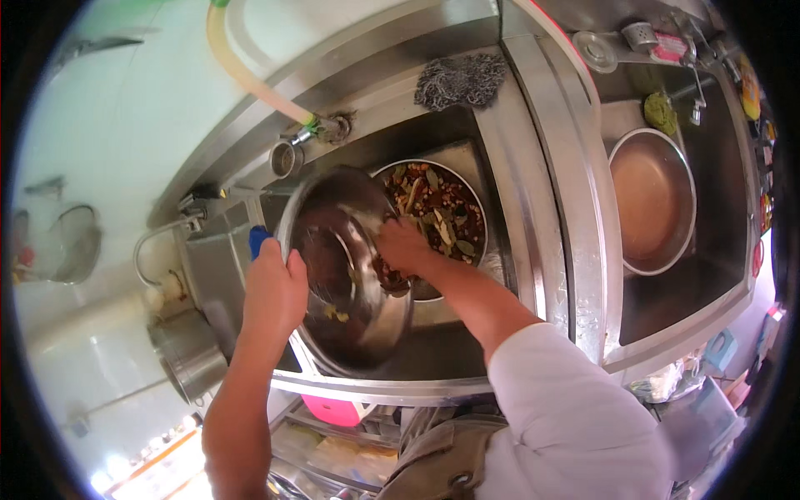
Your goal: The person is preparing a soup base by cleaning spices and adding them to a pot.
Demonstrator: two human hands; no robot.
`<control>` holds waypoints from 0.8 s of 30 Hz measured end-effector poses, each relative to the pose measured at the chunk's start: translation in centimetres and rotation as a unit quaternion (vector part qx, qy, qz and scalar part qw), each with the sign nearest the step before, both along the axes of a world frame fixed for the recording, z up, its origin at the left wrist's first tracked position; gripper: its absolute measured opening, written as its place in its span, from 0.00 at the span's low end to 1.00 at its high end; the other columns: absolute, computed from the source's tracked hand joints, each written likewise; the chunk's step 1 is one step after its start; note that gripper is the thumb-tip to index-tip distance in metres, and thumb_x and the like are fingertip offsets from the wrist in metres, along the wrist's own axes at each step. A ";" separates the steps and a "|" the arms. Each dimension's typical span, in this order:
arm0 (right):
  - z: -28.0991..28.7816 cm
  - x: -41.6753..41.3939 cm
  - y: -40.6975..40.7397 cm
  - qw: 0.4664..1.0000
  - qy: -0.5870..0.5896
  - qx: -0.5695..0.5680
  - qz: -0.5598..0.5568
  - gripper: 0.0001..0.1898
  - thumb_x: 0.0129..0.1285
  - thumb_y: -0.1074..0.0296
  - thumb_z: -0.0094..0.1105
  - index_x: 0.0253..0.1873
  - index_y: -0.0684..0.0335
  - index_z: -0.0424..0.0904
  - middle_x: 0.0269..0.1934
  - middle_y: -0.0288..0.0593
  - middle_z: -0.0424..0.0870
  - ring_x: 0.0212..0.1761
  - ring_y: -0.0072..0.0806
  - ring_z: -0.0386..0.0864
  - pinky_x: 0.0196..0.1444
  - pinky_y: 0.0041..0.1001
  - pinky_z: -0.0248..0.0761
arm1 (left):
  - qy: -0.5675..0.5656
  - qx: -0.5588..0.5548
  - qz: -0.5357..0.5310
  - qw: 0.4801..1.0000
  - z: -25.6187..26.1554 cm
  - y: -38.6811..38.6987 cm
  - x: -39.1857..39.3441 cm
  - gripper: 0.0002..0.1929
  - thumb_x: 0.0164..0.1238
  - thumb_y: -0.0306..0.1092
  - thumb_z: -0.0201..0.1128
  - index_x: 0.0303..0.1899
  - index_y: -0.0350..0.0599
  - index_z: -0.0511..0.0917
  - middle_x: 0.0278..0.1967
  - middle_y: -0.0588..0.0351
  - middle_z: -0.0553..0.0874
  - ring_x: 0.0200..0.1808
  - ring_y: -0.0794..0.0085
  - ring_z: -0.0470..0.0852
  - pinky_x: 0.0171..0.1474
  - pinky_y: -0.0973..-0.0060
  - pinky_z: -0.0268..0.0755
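Observation:
My left hand (275, 284) grips the left rim of a large stainless steel bowl (331, 350), held tilted over the sink. A few yellowish leaf bits cling to the bowl's inner wall, which is otherwise mostly bare. At the bowl's right side is my right hand (406, 247), its fingers down by a clump of dark, wet spices (392, 278). Motion blur hides whether they close on any. Partly behind the bowl stands a round metal pot (485, 240), filled with whole spices (431, 200): bay leaves, dried red pieces and small pale seeds or pods.
A steel wool scourer (459, 81) lies on the sink's back ledge. The tap (325, 128) carries a yellowish hose (234, 59). In the right-hand sink sits a pan of brownish liquid (650, 194) beside a green scrubber (660, 112). A metal divider (550, 206) separates the sinks.

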State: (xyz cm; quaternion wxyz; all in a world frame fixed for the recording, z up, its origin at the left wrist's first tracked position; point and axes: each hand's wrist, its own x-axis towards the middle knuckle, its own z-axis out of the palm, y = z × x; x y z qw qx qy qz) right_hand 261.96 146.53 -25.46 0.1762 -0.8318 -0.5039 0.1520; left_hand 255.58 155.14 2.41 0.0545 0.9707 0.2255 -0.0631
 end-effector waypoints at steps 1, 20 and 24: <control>-1.0 -0.2 -1.1 1.000 -0.001 -0.008 0.000 0.11 0.56 0.69 0.55 0.43 0.59 0.82 0.46 0.47 0.76 0.55 0.41 0.70 0.56 0.45 0.59 | -0.020 0.001 -0.015 1.000 -0.4 0.0 0.4 0.12 0.68 0.36 0.53 0.36 0.33 0.69 0.29 0.30 0.79 0.35 0.35 0.78 0.38 0.49 0.68; -5.1 -2.2 0.5 0.991 -0.125 -0.016 0.038 0.08 0.51 0.65 0.57 0.33 0.59 0.83 0.33 0.44 0.77 0.41 0.39 0.75 0.42 0.38 0.69 | -0.095 -0.040 -0.019 0.995 -2.0 1.5 -3.0 0.11 0.69 0.35 0.54 0.35 0.35 0.69 0.24 0.35 0.79 0.28 0.40 0.79 0.31 0.54 0.68; -4.6 -1.7 3.5 0.987 -0.018 0.118 -0.108 0.07 0.51 0.66 0.56 0.33 0.58 0.83 0.34 0.45 0.78 0.43 0.38 0.74 0.45 0.38 0.66 | -0.093 -0.087 -0.026 0.992 -2.2 -0.8 -2.0 0.11 0.69 0.35 0.55 0.34 0.35 0.68 0.22 0.36 0.78 0.26 0.40 0.79 0.28 0.55 0.68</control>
